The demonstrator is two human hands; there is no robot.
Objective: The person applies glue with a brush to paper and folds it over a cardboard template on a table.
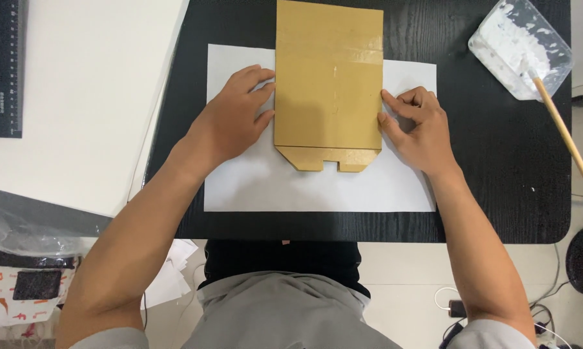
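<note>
Landmark was the flattened brown cardboard piece (pixel 328 84), lying on a white paper sheet (pixel 317 184) on the black table (pixel 498 155). Its long axis ran away from the person, near end with the notched tab pointing back at the body, far end past the paper's top edge.

Far left of the cardboard: a white board (pixel 78 103) with a dark ruler (pixel 4 64) along its left side, well apart from everything in hand.

Just left of the cardboard: the left hand (pixel 233 123), flat on the paper, palm down, fingers spread and loose, fingertips touching the cardboard's left long edge around mid-length. Not gripping anything, just pressing or steadying.

Just right of the cardboard: the right hand (pixel 420 129), fingers curled in, index tip and thumb pinched against the right long edge at about the same height. Could not tell if it actually held the edge or only pushed on it.

So the cardboard sat between both hands, each about equally near, one per long side.

Far right of the cardboard, at the table corner: a clear plastic tub of white paste (pixel 520 48) with a wooden stick (pixel 566 136) leaning out toward the person, well apart from the right hand.
</note>
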